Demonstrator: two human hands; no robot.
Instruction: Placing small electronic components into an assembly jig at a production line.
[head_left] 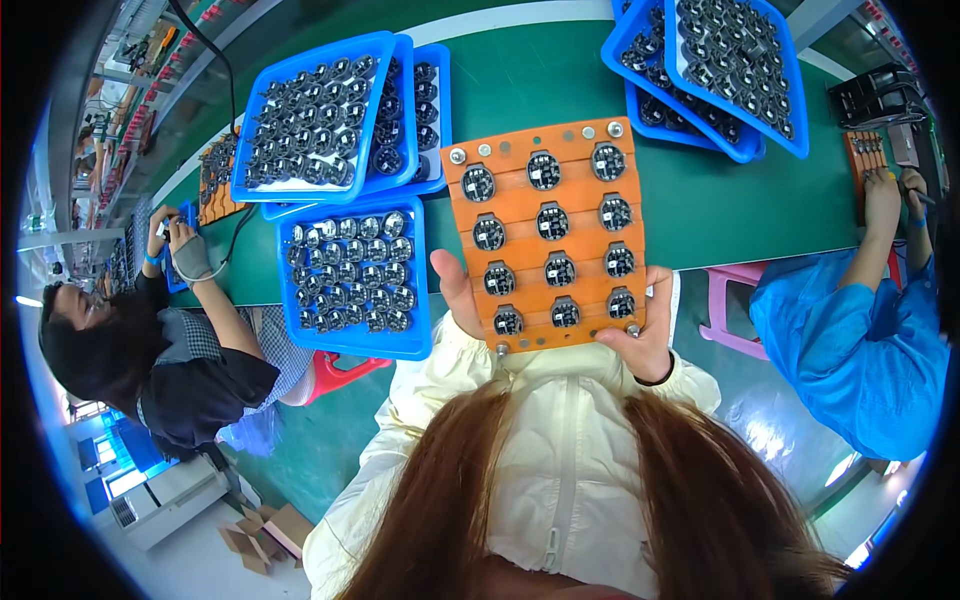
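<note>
One orange board bearing twelve round dark parts in four rows of three, held before the cream jacket; left hand and right hand each clamped on one side

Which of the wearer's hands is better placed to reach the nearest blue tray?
Likely the left hand: it is at the left edge of the orange board, nearer the blue tray, thumb off the board's face. The right hand has its thumb over the board's lower right corner.
</note>
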